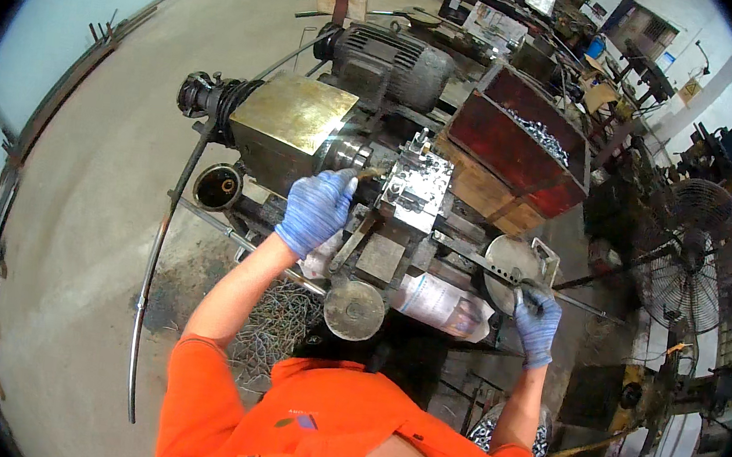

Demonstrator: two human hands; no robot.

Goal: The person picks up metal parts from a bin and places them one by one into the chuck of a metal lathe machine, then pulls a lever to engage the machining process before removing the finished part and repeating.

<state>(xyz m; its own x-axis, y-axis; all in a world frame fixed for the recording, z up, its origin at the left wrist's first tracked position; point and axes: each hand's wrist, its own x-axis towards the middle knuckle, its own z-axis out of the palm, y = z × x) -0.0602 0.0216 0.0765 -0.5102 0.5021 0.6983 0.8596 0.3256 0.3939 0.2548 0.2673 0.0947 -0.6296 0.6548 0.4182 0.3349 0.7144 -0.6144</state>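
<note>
My left hand (315, 212), in a blue knit glove, is closed beside the lathe's chuck (348, 154). Its fingertips pinch something small and brownish that I cannot make out, pointing toward the tool block (417, 183). Over on the right, my gloved right hand (537, 322) is closed on the end of a flat metal lever (474, 255) with holes along it. Behind that lever sits a round metal disc (508, 264). The brass-coloured headstock cover (295, 112) lies left of the chuck. A round handwheel (354, 310) is nearest my body.
A red bin (515, 142) of small metal parts rests on a wooden block behind the lathe, near a motor (389, 65). Metal shavings (277, 330) heap on the floor below. A white sack (442, 306) lies under the slide. A caged fan (688, 251) stands right.
</note>
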